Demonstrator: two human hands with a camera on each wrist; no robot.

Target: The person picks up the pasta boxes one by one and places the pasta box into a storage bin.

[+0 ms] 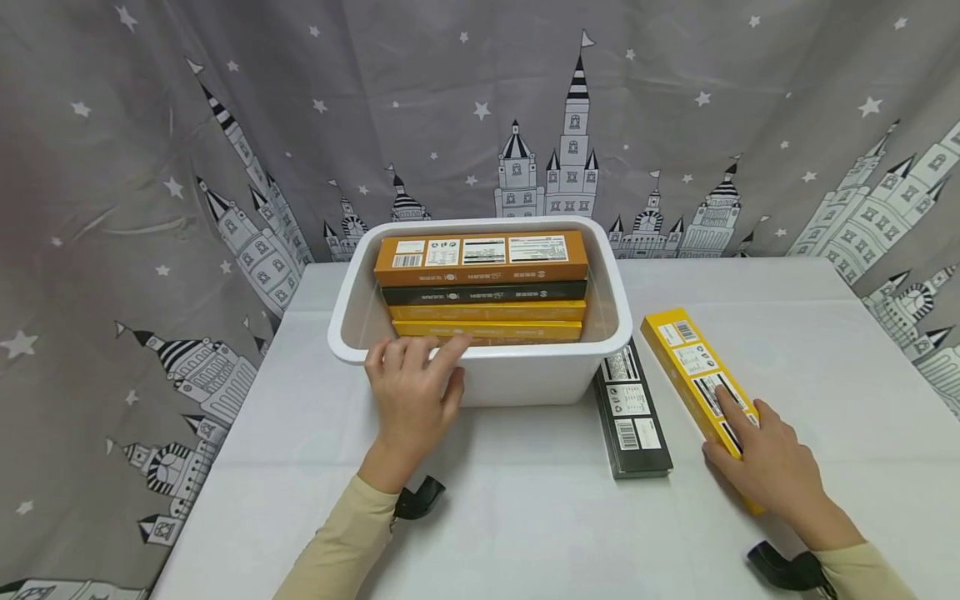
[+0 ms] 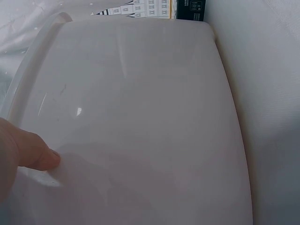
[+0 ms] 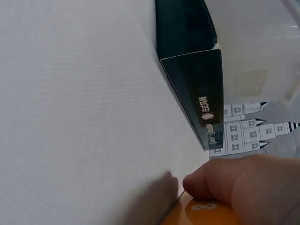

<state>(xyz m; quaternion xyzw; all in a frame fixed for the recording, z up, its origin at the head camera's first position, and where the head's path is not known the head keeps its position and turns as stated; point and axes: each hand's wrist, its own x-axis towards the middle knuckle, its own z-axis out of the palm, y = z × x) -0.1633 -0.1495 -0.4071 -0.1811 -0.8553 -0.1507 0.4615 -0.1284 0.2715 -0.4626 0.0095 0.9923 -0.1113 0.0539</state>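
Observation:
My left hand [image 1: 412, 392] grips the near rim of a white plastic bin [image 1: 525, 375], fingers over the edge and thumb on the outer wall. In the left wrist view the thumb touches that wall [image 2: 140, 117]. Several flat boxes lie in the bin: an orange-brown box [image 1: 480, 275] at the back, a black box [image 1: 483, 293], then yellow boxes [image 1: 487, 328] in front. At the right, my right hand [image 1: 776, 462] holds a yellow box [image 1: 686, 354] lying on the table, thumb along its left side and a finger on its labelled top.
A black box [image 1: 633, 417] lies on the white table [image 1: 510, 517] between the bin and the yellow box, its far end beside the bin's right corner. A grey curtain [image 1: 420, 100] printed with castles and stars hangs behind the table.

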